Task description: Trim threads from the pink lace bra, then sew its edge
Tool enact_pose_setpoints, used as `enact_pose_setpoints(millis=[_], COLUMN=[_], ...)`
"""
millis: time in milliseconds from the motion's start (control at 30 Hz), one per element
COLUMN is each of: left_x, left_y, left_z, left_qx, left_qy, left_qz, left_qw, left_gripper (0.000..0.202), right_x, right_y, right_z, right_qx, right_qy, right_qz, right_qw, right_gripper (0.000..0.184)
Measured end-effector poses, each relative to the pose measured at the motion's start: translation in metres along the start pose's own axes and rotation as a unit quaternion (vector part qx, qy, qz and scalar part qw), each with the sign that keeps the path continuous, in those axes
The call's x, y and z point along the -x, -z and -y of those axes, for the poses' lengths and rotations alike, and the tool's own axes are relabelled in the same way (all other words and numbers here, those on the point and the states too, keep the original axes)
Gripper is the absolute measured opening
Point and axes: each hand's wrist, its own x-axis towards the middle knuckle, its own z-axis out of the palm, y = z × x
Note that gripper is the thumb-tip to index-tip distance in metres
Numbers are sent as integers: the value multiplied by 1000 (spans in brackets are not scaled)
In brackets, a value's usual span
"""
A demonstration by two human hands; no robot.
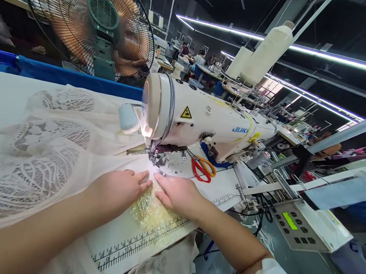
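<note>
A white sewing machine (pixel 196 109) stands before me, its lit needle area (pixel 156 154) just beyond my fingertips. My left hand (pixel 123 187) lies left of the presser foot, fingers closed on the edge of a sheer white lace fabric (pixel 103 161). Close beside it, my right hand (pixel 180 195) pinches fabric at the front of the foot, with its fingertips partly hiding the cloth. Under and between both hands is a crinkled, yellowish, plastic-covered patch (pixel 152 212) on the table. Lace panels (pixel 38 179) of the fabric spread out to the left.
Red and orange-handled scissors (pixel 204 168) lie right of the needle. A printed ruler (pixel 129 247) runs along the table's front edge. A large fan (pixel 93 32) stands behind, thread cones (pixel 268 52) above, and a control panel (pixel 297 227) at right. Distant people sit at other machines.
</note>
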Motion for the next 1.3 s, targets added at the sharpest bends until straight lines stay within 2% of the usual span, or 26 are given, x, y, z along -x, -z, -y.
enact_pose_setpoints(millis=[133,300,500,667,767,1000,1167,1300], left_x=[2,3,0,-4,-7,-13,-7,-6], left_y=[-3,-7,-10,-6,0,14,5,-1], left_z=[3,13,21,19,16,10,14,17], left_qx=[-34,36,79,105,137,131,125,110], left_qy=[-53,-47,-46,-32,-8,-3,-23,-37], left_qz=[-16,-7,24,18,18,82,29,36], left_qw=[998,998,995,994,990,988,991,993], left_gripper=[44,60,57,65,63,58,59,58], right_x=[-4,-3,-4,-3,-3,-3,-3,-4], right_y=[6,-4,-7,-10,-12,-12,-13,-14], right_z=[4,2,0,-4,-6,-6,-5,-5], right_qx=[23,10,-13,-32,-39,-43,-45,-45], right_qy=[-9,-15,-29,-25,-28,-28,-23,-22], right_qz=[24,-1,-4,-19,-28,-20,-37,-43], right_qw=[999,1000,999,999,998,998,998,998], right_gripper=[49,47,46,45,45,44,44,46])
